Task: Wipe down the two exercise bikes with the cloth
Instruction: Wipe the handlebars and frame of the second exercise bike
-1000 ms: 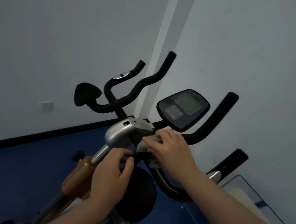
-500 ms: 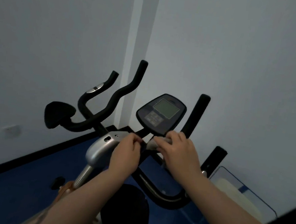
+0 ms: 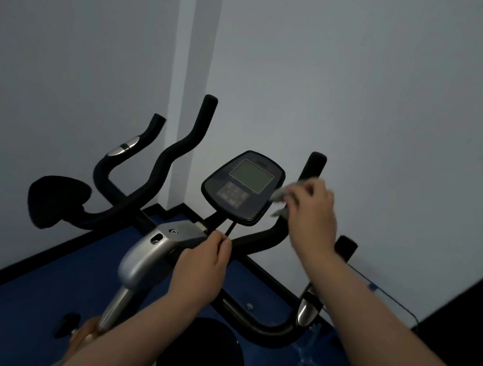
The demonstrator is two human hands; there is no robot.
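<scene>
The grey cloth (image 3: 281,197) sits right of centre in the frame, bunched in the right hand (image 3: 314,211), whose fingers curl round it against the right handlebar (image 3: 309,175) of the exercise bike (image 3: 149,250), just beside the console (image 3: 243,186) (the hand and cloth are blurred). Lower, at centre, the left hand (image 3: 201,268) grips the bar by the silver stem housing, fingertips pinched at the thin black cable (image 3: 231,230) under the console. A black saddle (image 3: 56,200) shows at left. Blue floor (image 3: 29,294) lies below, grey walls (image 3: 363,91) behind.
</scene>
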